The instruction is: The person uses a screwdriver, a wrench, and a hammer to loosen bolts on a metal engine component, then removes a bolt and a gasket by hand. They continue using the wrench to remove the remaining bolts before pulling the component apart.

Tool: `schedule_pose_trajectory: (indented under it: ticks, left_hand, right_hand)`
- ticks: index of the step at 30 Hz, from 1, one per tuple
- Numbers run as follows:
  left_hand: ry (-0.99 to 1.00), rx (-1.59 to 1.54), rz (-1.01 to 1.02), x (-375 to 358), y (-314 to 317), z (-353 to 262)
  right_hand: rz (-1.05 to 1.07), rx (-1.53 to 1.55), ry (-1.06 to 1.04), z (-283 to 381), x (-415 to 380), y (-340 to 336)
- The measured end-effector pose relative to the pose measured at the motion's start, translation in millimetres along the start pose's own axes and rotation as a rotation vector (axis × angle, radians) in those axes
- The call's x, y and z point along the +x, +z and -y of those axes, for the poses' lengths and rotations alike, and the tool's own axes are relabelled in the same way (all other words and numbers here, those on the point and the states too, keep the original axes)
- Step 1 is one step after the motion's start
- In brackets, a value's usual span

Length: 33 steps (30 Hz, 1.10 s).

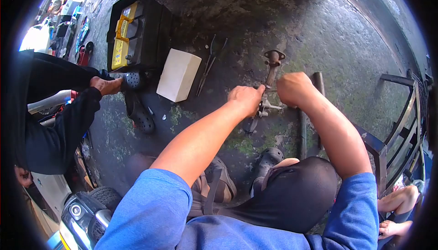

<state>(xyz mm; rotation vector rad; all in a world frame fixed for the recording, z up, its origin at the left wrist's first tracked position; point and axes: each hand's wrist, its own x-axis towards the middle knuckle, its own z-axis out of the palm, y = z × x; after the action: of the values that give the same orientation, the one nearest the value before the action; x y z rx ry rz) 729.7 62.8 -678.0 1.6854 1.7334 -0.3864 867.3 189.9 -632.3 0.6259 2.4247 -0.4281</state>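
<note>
A rusty metal part with a flanged pipe end (273, 57) lies on the dark floor in front of me. My left hand (246, 99) is closed on the near left side of this part. Just right of it, my right hand (293, 89) is curled into a fist beside the part; what it holds, if anything, is hidden. A thin metal piece shows between the two hands. Bright metal pieces (269, 106) stick out below my left hand. Two metal pipes (303, 133) lie to the right, partly behind my right forearm.
A black and yellow battery (132, 33), a white box (179, 75) and long thin pliers (209, 65) are at the left. A person in dark clothes (54, 127) sits at the far left. A metal frame (404, 117) stands at the right, near another person's knee (401, 197).
</note>
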Motion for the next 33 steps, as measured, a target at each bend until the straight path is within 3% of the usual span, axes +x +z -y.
schedule_pose_trajectory:
  ticks: [4, 14, 17, 21, 24, 27, 30, 33]
  left_hand:
    - [0.010, 0.016, 0.016, -8.7, -1.8, -5.8]
    - [0.037, -0.015, -0.088, -18.4, 25.3, -6.4]
    - [0.064, -0.011, -0.100, -20.2, 25.1, -6.4]
    - [0.100, 0.031, -0.106, -18.3, 21.9, 1.9]
    - [0.092, 0.046, -0.123, -13.1, 13.2, 14.4]
    - [0.093, -0.008, -0.117, -7.6, 21.1, 32.9]
    - [0.091, -0.015, -0.077, -14.0, 13.3, 38.4]
    - [0.081, -0.017, -0.092, -8.9, 11.3, 40.0]
  right_hand:
    - [0.034, 0.044, 0.023, 3.2, -20.0, 8.4]
    - [-0.126, 0.126, 0.056, 9.4, -41.8, 34.6]
    - [-0.189, 0.220, 0.086, -20.0, -40.6, 82.5]
    - [-0.323, 0.270, -0.057, -48.3, -0.6, 151.0]
    - [-0.411, 0.301, -0.065, -53.7, 27.6, 155.1]
    - [-0.219, 0.339, 0.047, -41.2, 18.8, 99.0]
    - [-0.381, 0.114, -0.148, -48.3, 31.6, 101.7]
    - [-0.082, 0.323, 0.128, -36.7, 39.1, 90.7]
